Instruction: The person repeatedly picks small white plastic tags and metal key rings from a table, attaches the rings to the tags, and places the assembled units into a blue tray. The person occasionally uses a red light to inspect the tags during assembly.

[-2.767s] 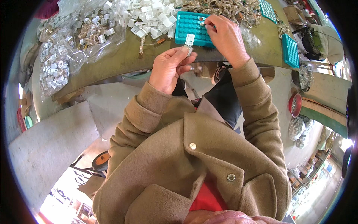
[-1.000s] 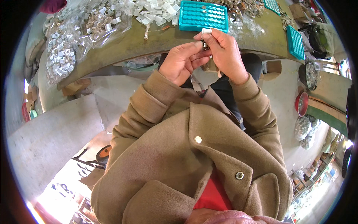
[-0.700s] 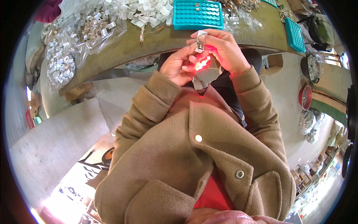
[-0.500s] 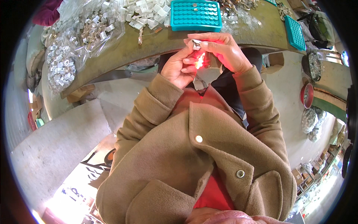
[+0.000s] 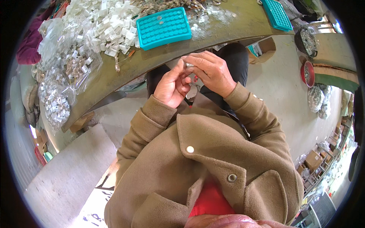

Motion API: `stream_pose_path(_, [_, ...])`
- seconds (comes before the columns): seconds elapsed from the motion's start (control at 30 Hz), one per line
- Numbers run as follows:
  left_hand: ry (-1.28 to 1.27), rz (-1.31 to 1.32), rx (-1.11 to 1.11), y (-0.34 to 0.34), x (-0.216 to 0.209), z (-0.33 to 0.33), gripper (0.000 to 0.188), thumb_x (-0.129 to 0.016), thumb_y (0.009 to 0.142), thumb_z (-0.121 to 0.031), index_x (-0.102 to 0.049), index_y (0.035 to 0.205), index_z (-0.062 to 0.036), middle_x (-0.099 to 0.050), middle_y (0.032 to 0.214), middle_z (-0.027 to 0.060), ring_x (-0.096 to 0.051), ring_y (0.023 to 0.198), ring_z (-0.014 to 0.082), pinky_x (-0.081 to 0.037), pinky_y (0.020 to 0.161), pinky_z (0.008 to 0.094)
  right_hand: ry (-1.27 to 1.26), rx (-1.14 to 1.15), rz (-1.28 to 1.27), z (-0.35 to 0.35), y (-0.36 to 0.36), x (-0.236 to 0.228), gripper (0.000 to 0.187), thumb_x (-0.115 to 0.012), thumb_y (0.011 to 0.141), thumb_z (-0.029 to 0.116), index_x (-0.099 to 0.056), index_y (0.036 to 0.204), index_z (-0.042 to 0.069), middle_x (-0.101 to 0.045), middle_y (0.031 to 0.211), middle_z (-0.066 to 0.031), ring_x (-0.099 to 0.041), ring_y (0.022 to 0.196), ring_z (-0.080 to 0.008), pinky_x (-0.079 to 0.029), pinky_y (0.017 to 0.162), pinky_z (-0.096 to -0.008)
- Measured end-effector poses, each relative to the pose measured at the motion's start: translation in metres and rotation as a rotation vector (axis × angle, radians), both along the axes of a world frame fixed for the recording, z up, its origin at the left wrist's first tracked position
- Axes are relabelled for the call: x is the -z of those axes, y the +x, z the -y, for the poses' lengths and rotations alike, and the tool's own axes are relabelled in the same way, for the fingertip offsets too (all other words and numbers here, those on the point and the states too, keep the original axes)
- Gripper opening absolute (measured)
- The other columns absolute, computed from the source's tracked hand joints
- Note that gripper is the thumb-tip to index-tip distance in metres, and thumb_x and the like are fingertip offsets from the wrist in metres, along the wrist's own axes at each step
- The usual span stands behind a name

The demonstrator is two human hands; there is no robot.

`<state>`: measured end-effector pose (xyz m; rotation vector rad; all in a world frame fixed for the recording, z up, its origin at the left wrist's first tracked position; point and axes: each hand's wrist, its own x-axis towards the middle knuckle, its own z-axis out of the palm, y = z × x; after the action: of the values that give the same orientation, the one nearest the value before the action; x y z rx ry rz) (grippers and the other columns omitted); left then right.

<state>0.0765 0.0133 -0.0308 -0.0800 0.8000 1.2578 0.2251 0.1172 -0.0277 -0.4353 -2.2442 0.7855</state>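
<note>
Just off the table's front edge, my hands meet around a small whitish, box-shaped piece [image 5: 188, 64], mostly covered by fingers. My left hand [image 5: 172, 85] pinches its left side between thumb and fingers, the other fingers curled. From the right, my right hand [image 5: 213, 71] closes over the piece with thumb and fingertips. Below the fingers hangs a small red bit [image 5: 195, 78], too small to make out. Nearest on the table lies a teal tray [image 5: 165, 41] of round cells, with two small silvery discs on it.
White plastic pieces [image 5: 114, 26] lie heaped on the green table [image 5: 224, 40], beside clear bags [image 5: 57, 104] of similar parts. A second teal tray [image 5: 276, 15] lies at the far right. An open carton [image 5: 268, 51] and a red bowl [image 5: 307, 74] are beyond my right arm.
The bright red glow below my fingers has gone out. My hands have come slightly down and left, still together on the piece. The view has shifted, so the table's things sit further left.
</note>
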Motion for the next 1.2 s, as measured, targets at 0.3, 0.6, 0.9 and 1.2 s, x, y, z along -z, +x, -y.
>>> stream_pose_path(0.3, [0.239, -0.356, 0.078, 0.014, 0.005, -0.009, 0.030, -0.061, 0.099, -0.026, -0.067, 0.115, -0.0018, -0.070, 0.102, 0.0034, -0.058, 0.088, 0.0039, -0.045, 0.074, 0.0202, 0.342, 0.426, 0.059, -0.042, 0.040, 0.012, 0.039, -0.077, 0.079, 0.020, -0.069, 0.116, 0.011, -0.063, 0.127, -0.0092, -0.054, 0.122, -0.0314, -0.040, 0.104, -0.0428])
stream_pose_path(0.6, [0.265, -0.425, 0.124, 0.015, 0.013, -0.021, 0.025, -0.056, 0.102, -0.023, -0.064, 0.111, -0.0014, -0.070, 0.097, 0.0070, -0.062, 0.084, 0.0092, -0.049, 0.081, 0.0244, 0.428, 0.449, 0.298, -0.067, 0.045, 0.009, 0.031, -0.074, 0.083, 0.037, -0.073, 0.112, 0.024, -0.054, 0.141, -0.0034, -0.038, 0.138, -0.0306, -0.025, 0.113, -0.0479])
stream_pose_path(0.9, [0.213, -0.387, 0.094, 0.012, 0.011, -0.022, 0.029, -0.052, 0.104, -0.027, -0.060, 0.113, -0.0010, -0.060, 0.082, 0.0017, -0.057, 0.069, 0.0097, -0.050, 0.072, 0.0255, 0.529, 0.324, 0.116, -0.077, 0.051, 0.030, 0.019, -0.075, 0.078, 0.016, -0.072, 0.097, 0.018, -0.066, 0.114, 0.0021, -0.057, 0.117, -0.0208, -0.036, 0.107, -0.0437])
stream_pose_path(1.2, [0.178, -0.082, 0.023, 0.002, 0.012, -0.017, 0.036, -0.051, 0.104, -0.033, -0.059, 0.119, -0.0018, -0.059, 0.084, -0.0028, -0.036, 0.049, 0.0011, -0.047, 0.065, 0.0234, -0.265, 0.275, -0.121, -0.035, 0.027, 0.007, 0.008, -0.061, 0.093, -0.001, -0.067, 0.098, 0.001, -0.069, 0.088, -0.0076, -0.068, 0.083, -0.0169, -0.052, 0.077, -0.0261])
